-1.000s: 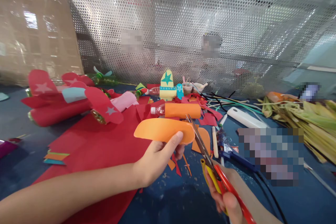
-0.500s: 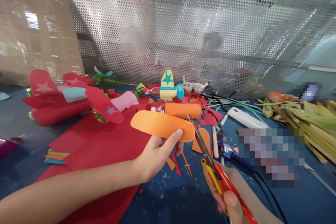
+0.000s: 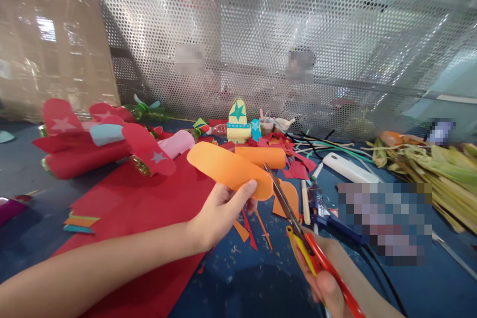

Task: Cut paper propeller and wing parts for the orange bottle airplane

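Between the thumb and fingers of my left hand (image 3: 223, 211) is a long orange paper strip with rounded ends (image 3: 227, 169). My right hand (image 3: 324, 273) grips scissors (image 3: 294, 216) with red and yellow handles. The blades look nearly closed, and their tips lie by the strip's right end; whether they touch it I cannot tell. Behind the strip lies a bottle wrapped in orange paper (image 3: 264, 157). A rounded orange paper piece (image 3: 286, 198) rests on the table just past the blades. Narrow orange and red offcuts (image 3: 242, 231) are scattered below my left hand.
Red paper sheets (image 3: 164, 208) cover the left of the blue table (image 3: 231, 283). Red paper-covered bottle planes (image 3: 89, 156) stand at the left. A blue glue gun (image 3: 335, 226), a white-handled tool (image 3: 350, 168) and dry husks (image 3: 428, 169) lie right. A perforated metal screen (image 3: 238, 25) closes the back.
The orange strip has tilted, its left end rising and its right end shifting slightly left and away from the blades. My left hand has moved a little left. The scissors have barely moved.
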Motion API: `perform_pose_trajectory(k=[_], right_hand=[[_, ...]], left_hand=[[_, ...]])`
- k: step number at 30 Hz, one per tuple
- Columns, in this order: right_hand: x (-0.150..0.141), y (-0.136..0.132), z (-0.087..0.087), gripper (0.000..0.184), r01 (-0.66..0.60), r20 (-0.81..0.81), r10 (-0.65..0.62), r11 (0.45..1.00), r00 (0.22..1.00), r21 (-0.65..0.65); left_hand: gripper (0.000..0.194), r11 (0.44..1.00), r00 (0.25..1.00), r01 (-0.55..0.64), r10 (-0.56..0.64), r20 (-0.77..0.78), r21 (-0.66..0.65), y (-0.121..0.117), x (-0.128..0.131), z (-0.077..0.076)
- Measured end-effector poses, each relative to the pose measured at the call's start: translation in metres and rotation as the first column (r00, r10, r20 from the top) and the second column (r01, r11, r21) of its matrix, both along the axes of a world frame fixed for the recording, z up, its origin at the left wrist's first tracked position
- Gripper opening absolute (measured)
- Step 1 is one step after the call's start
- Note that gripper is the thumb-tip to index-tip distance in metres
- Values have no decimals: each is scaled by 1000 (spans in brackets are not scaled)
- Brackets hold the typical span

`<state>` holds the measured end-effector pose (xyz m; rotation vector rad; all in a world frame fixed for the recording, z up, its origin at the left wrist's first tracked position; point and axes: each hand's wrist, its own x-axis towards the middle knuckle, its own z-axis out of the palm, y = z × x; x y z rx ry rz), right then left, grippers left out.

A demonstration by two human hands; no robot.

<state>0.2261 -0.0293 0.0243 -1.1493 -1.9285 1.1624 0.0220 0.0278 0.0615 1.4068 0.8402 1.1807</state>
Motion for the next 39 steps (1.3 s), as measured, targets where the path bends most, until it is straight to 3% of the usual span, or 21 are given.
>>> perform_pose_trajectory(k=[3, 10, 16, 25, 39], right_hand=[[3, 3, -7, 80, -8, -13, 8, 1000, 1000, -6], [1, -2, 7, 73, -9, -9, 9, 1000, 1000, -18], [4, 2, 6, 72, -5, 11, 5, 1000, 1000, -18], [3, 2, 14, 74, -7, 94, 10, 999, 996, -37], [6, 4, 13, 75, -23, 103, 24, 1000, 994, -14]], left_hand=[[24, 1000, 1000, -15, 14, -26, -17, 1, -2, 3], [24, 999, 999, -44, 44, -25, -26, 4, -4, 4], [22, 998, 998, -57, 57, -22, -23, 8, -5, 6], [19, 996, 997, -55, 59, -50, 75, 21, -13, 1], [12, 998, 999, -18, 16, 42, 63, 24, -12, 3]])
